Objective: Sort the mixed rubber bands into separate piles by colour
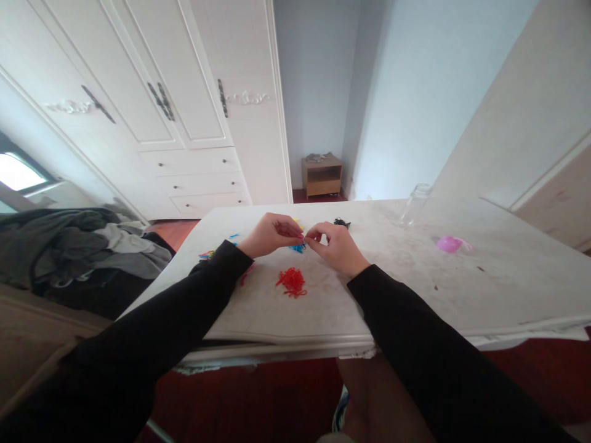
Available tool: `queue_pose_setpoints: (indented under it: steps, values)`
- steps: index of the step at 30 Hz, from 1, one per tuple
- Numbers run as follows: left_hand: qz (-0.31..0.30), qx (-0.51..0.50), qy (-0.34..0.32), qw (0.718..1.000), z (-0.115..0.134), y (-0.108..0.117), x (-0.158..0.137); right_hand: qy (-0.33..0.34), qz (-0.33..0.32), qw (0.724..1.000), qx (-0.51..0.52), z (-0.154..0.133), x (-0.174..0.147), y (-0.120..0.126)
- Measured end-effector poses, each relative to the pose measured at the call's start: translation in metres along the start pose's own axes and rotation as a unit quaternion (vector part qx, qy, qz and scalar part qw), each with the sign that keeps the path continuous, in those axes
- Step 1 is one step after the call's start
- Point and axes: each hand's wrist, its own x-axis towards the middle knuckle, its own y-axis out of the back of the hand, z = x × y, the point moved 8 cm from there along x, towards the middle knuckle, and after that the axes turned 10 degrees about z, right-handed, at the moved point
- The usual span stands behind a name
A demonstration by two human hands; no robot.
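My left hand (274, 235) and my right hand (337, 247) meet over the table, each closed in a pinch. A tiny pinkish bit shows at the fingertips, too small to name. Just below the fingers lies a small pile of blue bands (298, 248), partly covered by them. Nearer to me is a heap of thin red bands (292, 282), loop-shaped. Beyond my right hand sits a black pile (342, 223) of similar pieces. Some yellow (297, 220) shows behind my left hand. Mixed coloured pieces (206, 254) lie by my left sleeve, which partly hides them.
The white table (397, 295) has a worn front edge. On its right side are a clear glass bottle or jar (414, 206) and a pink balloon-like object (449, 244). Dark clothes (92, 246) are piled at left. A white wardrobe (184, 92) and a small wooden cabinet (322, 175) stand behind.
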Motion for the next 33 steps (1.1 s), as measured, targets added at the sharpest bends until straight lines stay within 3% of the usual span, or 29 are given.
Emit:
queue_pose_setpoints:
  steps: [7,13,20,33]
  values:
    - [0.017,-0.003,0.008,1.000,0.000,0.001,0.000,-0.008,0.053,0.997,-0.056,0.027,0.005,0.052]
    - [0.046,-0.013,-0.007,0.999,0.001,0.005,0.001,-0.079,0.059,0.992,-0.077,0.073,-0.005,0.106]
    - [0.054,-0.010,-0.003,0.998,-0.002,0.006,0.001,-0.113,-0.017,0.993,-0.037,0.071,-0.016,0.092]
    - [0.061,0.015,0.011,0.998,-0.007,0.007,0.001,-0.086,-0.013,0.995,-0.043,0.067,-0.019,0.089]
